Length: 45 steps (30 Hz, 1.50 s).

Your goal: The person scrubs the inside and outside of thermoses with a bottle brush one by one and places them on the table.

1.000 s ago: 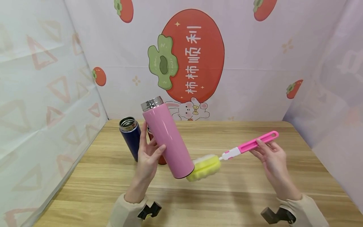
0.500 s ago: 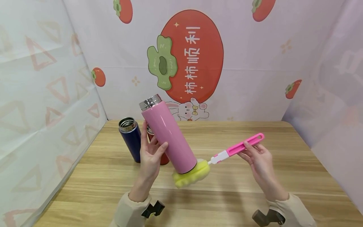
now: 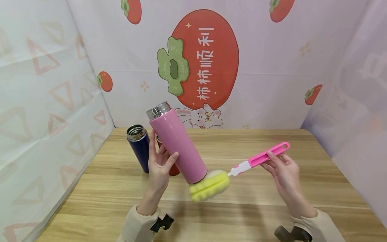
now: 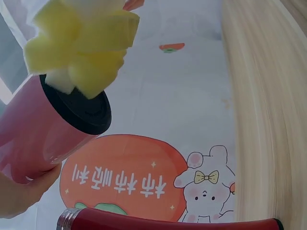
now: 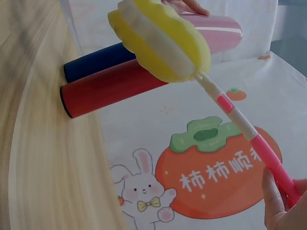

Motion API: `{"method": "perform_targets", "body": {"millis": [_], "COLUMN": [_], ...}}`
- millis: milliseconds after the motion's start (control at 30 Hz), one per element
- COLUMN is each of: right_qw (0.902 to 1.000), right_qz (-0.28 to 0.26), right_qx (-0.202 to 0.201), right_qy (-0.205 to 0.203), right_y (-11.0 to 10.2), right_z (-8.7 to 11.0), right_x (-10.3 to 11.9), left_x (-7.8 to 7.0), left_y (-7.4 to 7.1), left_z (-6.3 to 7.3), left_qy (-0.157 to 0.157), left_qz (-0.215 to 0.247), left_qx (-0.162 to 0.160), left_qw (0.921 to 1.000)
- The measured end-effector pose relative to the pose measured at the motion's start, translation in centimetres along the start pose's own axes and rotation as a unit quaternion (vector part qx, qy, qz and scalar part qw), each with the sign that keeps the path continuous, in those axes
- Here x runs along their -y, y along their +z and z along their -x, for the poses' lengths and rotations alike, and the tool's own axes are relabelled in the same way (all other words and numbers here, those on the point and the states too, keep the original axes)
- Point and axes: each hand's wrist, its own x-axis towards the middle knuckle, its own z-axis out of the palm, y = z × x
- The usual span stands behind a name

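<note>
A pink thermos bottle (image 3: 179,143) without a lid leans left in the air, its steel mouth up. My left hand (image 3: 159,171) grips it around the side, thumb in front. With my right hand (image 3: 284,168) I pinch the pink handle of a bottle brush (image 3: 261,158). The yellow and white sponge head (image 3: 211,185) is at the thermos's base; in the left wrist view the sponge (image 4: 81,45) overlaps the dark bottom (image 4: 84,108). Whether they press together is hard to tell. In the right wrist view the brush handle (image 5: 271,160) runs down to my fingers.
A dark blue thermos (image 3: 140,149) with an open mouth stands on the wooden table (image 3: 121,208) at the left. Beside it a red thermos (image 5: 115,88) stands, mostly hidden behind my left hand in the head view. Printed cloth (image 3: 266,67) hangs behind and along both sides.
The brush swung left under the thermos's base, then came partly back right, held by my right hand throughout. The thermos shifted only slightly in my left hand's grip.
</note>
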Motion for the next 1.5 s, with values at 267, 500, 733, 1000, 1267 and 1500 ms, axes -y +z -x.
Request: {"method": "perform_targets", "body": {"millis": [267, 500, 733, 1000, 1267, 1500], "right_qw": [0.9994, 0.9978, 0.9976, 0.9992, 0.9991, 0.9968], "right_qz": [-0.032, -0.066, -0.065, -0.033, -0.019, 0.003], "right_qx": [0.016, -0.004, -0.020, -0.021, -0.021, -0.038], "right_qy": [-0.005, 0.008, 0.014, 0.006, 0.033, 0.069], "right_y": [2.2, 9.0, 8.9, 6.5, 8.8, 11.3], "right_z": [1.8, 5.3, 5.2, 3.6, 4.3, 5.4], "right_x": [3.9, 8.6, 8.9, 6.9, 6.0, 6.0], "left_x": [-0.1, -0.4, -0.9, -1.2, -1.1, -0.7], "left_y": [-0.3, -0.5, -0.4, 0.0, 0.7, 1.0], "left_z": [0.3, 0.6, 0.9, 1.1, 1.1, 1.3], "left_qy": [-0.009, -0.010, -0.017, -0.017, -0.014, -0.017], "left_qz": [-0.016, -0.013, 0.005, 0.032, 0.044, 0.018], "left_qx": [0.001, 0.001, 0.001, 0.007, 0.023, 0.027], "left_qw": [0.9998, 0.9999, 0.9999, 0.9993, 0.9987, 0.9993]}}
